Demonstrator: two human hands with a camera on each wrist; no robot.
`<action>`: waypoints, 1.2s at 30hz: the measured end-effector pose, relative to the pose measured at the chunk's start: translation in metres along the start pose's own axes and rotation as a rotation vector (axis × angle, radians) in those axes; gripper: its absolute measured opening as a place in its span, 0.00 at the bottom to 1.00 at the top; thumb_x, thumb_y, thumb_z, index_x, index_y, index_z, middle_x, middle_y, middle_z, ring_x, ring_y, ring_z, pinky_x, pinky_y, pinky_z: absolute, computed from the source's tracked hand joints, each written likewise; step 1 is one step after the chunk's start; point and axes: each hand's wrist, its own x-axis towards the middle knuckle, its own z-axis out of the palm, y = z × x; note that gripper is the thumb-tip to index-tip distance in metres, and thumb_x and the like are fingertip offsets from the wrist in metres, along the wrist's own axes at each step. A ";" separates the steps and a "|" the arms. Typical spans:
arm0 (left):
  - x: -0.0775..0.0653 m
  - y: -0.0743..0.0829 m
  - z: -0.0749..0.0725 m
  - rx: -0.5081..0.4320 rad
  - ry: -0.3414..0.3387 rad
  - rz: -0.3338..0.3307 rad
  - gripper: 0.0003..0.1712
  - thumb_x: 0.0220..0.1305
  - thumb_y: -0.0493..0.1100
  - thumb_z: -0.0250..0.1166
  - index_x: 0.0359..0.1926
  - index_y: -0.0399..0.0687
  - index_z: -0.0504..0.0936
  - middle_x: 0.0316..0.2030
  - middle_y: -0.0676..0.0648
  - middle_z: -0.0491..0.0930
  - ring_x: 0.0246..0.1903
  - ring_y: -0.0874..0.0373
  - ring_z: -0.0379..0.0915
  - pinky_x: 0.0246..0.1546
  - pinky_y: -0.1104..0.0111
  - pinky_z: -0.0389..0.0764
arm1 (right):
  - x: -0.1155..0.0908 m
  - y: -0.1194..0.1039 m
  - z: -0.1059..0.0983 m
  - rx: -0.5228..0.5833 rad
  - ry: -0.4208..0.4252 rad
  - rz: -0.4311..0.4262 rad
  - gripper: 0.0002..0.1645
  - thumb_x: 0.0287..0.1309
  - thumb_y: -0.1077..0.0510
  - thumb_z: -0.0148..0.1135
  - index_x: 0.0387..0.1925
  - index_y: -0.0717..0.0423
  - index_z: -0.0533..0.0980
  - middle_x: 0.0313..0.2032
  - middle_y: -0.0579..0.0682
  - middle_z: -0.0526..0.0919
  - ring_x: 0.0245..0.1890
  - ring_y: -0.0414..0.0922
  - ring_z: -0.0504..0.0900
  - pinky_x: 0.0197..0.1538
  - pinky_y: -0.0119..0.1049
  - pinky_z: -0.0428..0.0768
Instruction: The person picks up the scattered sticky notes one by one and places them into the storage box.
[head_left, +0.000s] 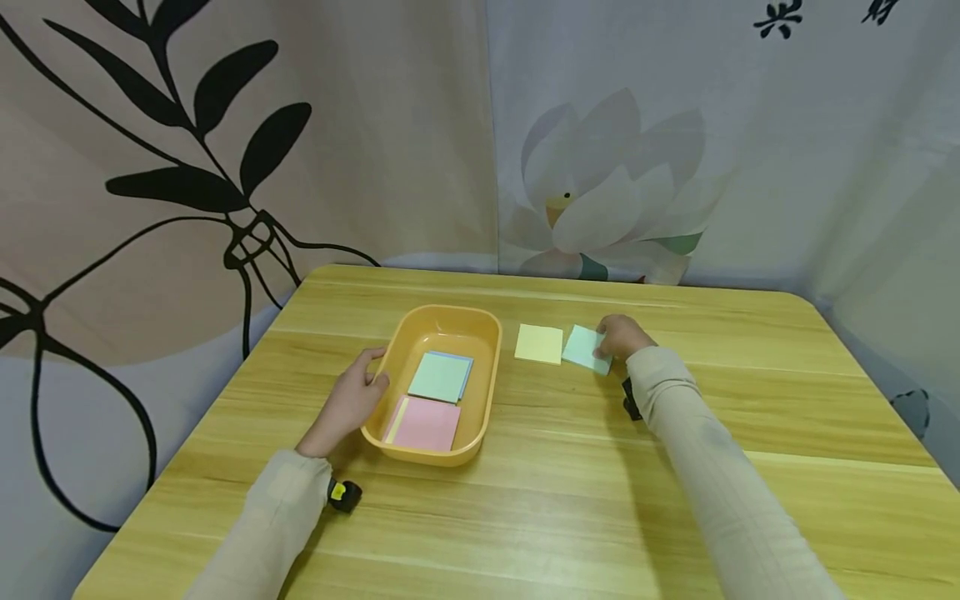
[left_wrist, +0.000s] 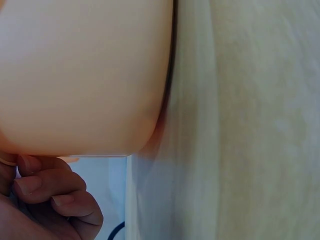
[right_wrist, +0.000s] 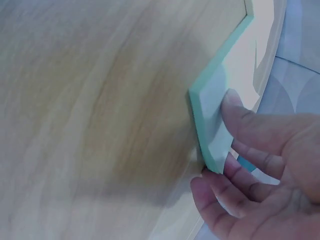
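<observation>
My left hand (head_left: 351, 400) grips the left rim of a yellow-orange plastic tray (head_left: 492, 367). The tray's outer wall (left_wrist: 85, 80) fills much of the left wrist view, with curled fingers (left_wrist: 55, 185) beside it. Inside lie a mint sticky-note pad (head_left: 438, 377) over a blue one (head_left: 468, 382), and a pink pad (head_left: 429, 425) with a yellow edge showing at its left. Right of the tray, my right hand (head_left: 624, 337) pinches a pale green sticky-note pad (head_left: 580, 346), thumb on top and fingers at its edge. A yellow pad (head_left: 538, 344) lies just left of it.
The wooden table (head_left: 555, 517) carries the tray and pads, its far edge close behind them. A printed curtain (head_left: 420, 150) hangs along the back. A black wrist strap device (head_left: 345, 496) sits at my left cuff.
</observation>
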 end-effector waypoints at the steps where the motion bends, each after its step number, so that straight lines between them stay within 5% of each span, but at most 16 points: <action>1: 0.000 0.000 0.000 -0.002 -0.001 0.001 0.30 0.73 0.42 0.47 0.73 0.45 0.55 0.20 0.43 0.72 0.12 0.60 0.59 0.13 0.68 0.68 | 0.000 0.001 -0.001 -0.005 -0.005 0.002 0.31 0.60 0.62 0.63 0.61 0.74 0.66 0.60 0.71 0.69 0.55 0.61 0.72 0.55 0.50 0.74; 9: 0.002 0.001 0.000 -0.008 0.001 0.013 0.29 0.73 0.42 0.46 0.73 0.45 0.55 0.17 0.46 0.68 0.11 0.60 0.57 0.12 0.69 0.67 | 0.000 0.001 -0.002 -0.028 -0.006 0.017 0.30 0.59 0.61 0.64 0.58 0.75 0.69 0.55 0.70 0.74 0.47 0.57 0.74 0.49 0.47 0.76; 18: 0.002 -0.001 -0.002 0.004 0.004 0.005 0.29 0.73 0.42 0.46 0.73 0.46 0.55 0.15 0.48 0.66 0.11 0.61 0.57 0.12 0.68 0.66 | -0.005 -0.005 0.001 -0.002 0.046 0.039 0.30 0.58 0.61 0.65 0.59 0.70 0.68 0.57 0.68 0.72 0.56 0.65 0.65 0.55 0.53 0.70; 24: 0.002 -0.001 -0.002 0.005 0.003 0.007 0.30 0.73 0.42 0.46 0.73 0.44 0.55 0.24 0.41 0.76 0.13 0.60 0.61 0.14 0.67 0.69 | -0.010 -0.003 0.005 0.060 0.077 0.005 0.26 0.59 0.65 0.63 0.56 0.72 0.67 0.54 0.69 0.73 0.47 0.58 0.73 0.49 0.47 0.75; 36: -0.001 0.000 -0.001 -0.008 0.004 0.003 0.29 0.73 0.42 0.46 0.72 0.43 0.55 0.30 0.38 0.81 0.15 0.57 0.66 0.16 0.66 0.72 | -0.015 0.006 -0.002 0.120 0.168 -0.051 0.16 0.64 0.68 0.49 0.51 0.73 0.73 0.50 0.70 0.75 0.44 0.57 0.76 0.42 0.42 0.78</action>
